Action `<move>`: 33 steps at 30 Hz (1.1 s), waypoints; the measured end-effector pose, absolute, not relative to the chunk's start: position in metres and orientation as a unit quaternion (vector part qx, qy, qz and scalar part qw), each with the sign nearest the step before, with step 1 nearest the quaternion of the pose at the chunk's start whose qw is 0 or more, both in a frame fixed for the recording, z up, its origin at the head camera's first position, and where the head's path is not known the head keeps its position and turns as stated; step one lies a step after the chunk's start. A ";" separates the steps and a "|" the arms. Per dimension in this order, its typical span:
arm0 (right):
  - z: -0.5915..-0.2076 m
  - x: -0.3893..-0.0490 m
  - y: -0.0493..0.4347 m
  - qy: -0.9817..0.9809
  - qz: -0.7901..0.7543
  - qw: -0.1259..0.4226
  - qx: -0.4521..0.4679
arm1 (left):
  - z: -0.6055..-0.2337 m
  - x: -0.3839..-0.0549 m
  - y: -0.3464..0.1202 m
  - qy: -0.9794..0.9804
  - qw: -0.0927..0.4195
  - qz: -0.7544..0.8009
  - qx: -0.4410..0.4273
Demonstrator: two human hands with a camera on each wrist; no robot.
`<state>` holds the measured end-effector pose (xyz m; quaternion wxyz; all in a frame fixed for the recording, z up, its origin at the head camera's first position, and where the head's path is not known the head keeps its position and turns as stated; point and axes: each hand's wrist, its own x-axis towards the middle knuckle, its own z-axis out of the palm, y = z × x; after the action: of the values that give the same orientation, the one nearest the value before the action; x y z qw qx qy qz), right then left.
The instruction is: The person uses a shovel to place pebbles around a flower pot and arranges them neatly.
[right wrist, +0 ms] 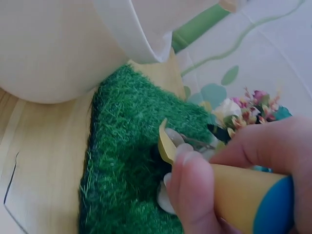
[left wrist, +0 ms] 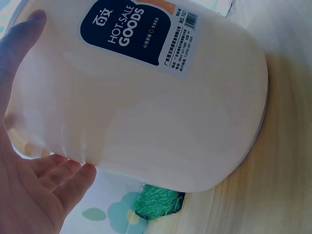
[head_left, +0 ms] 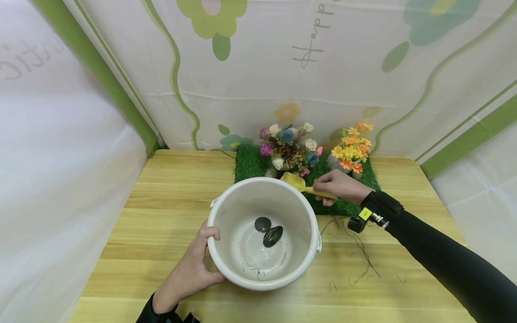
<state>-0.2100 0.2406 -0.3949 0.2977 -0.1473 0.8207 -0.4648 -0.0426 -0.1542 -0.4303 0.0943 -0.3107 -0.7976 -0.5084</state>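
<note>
A white bucket (head_left: 238, 211) stands tilted toward me at the middle of the table, with two dark stones (head_left: 273, 236) and some thin grass bits inside. My left hand (head_left: 191, 264) grips its left side, fingers hooked over the rim and thumb against the outer wall. Beyond the bucket, my right hand (head_left: 341, 185) holds a small trowel (right wrist: 243, 190) by its yellow, blue-ended handle. The yellow blade (head_left: 293, 181) is over the green turf mat (right wrist: 141, 112), next to pale stones (right wrist: 165, 197). In the head view the bucket's rim partly hides the mat.
Behind the trowel stand a mixed bunch of artificial flowers (head_left: 288, 143) and an orange-yellow bunch (head_left: 352, 148). Dark thin strands (head_left: 361, 246) lie on the wooden table (head_left: 173, 202) right of the bucket. A printed cloth (head_left: 258, 58) hangs behind.
</note>
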 end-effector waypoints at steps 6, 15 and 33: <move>-0.394 -0.204 0.266 0.818 -0.461 0.303 -0.163 | -0.430 -0.042 -0.154 -0.801 0.092 -0.505 -0.308; -0.374 -0.196 0.315 0.815 -0.459 0.281 -0.216 | -0.430 -0.041 -0.155 -0.801 0.092 -0.506 -0.307; -0.319 -0.196 0.323 0.786 -0.479 0.226 -0.318 | -0.397 -0.034 -0.147 -0.798 0.099 -0.505 -0.314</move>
<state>-0.1956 0.3230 -0.3186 0.2261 -0.3184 0.7862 -0.4789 -0.0340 -0.1472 -0.3973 0.0990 -0.3144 -0.7976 -0.5052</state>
